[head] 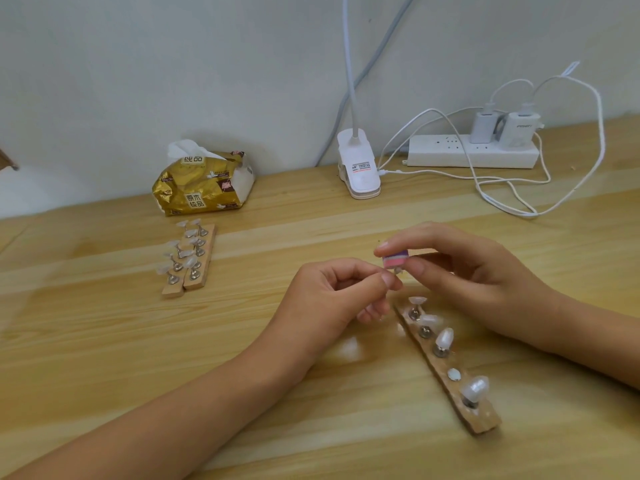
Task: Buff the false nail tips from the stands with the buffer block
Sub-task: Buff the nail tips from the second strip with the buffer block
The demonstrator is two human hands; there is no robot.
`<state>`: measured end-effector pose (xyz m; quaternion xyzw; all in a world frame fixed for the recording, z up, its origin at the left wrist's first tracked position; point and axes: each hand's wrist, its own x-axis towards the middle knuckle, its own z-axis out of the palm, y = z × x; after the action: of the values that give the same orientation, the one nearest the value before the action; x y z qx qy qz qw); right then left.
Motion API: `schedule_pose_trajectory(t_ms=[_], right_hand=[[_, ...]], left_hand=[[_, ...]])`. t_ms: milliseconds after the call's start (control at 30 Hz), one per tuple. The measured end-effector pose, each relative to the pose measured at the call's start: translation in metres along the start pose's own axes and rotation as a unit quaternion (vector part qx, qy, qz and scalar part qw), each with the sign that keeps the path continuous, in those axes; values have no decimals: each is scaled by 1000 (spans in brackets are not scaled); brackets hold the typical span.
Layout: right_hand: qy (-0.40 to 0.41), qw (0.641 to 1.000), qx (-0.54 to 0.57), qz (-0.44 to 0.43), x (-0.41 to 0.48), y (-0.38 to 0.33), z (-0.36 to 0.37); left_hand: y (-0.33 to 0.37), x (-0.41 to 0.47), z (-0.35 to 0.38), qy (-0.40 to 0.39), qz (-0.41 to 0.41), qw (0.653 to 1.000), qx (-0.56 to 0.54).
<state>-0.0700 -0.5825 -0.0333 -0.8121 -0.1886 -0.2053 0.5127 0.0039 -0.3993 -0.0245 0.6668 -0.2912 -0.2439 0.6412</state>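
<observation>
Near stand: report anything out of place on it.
One slot on the stand is bare, just a metal disc, while its neighbours carry tips. A pale tip-like shape lies loose on the table beside it.

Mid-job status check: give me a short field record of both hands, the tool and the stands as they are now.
left hand: pinches a small piece, mostly hidden, just under the block
right hand: pinches the buffer block above that piece
near stand: wooden strip, four nail tips mounted, one bare spot
far stands: two strips side by side, tips mounted, in front of the tissue pack
</observation>
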Motion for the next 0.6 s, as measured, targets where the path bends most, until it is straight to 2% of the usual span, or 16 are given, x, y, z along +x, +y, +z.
schedule_pose_trajectory(t_ms=[133,233,533,600], right_hand=[[4,999,-35,-31,0,0,0],[7,1000,-30,-1,0,1,1],[15,998,-58,-32,0,3,1],[10,999,-50,-17,1,2,1]], left_hand=[[0,0,0,-1,3,1000,4],[-1,0,0,-3,6,1000,7],[-1,0,0,-2,0,1000,-2],[-1,1,0,-3,0,1000,-5]])
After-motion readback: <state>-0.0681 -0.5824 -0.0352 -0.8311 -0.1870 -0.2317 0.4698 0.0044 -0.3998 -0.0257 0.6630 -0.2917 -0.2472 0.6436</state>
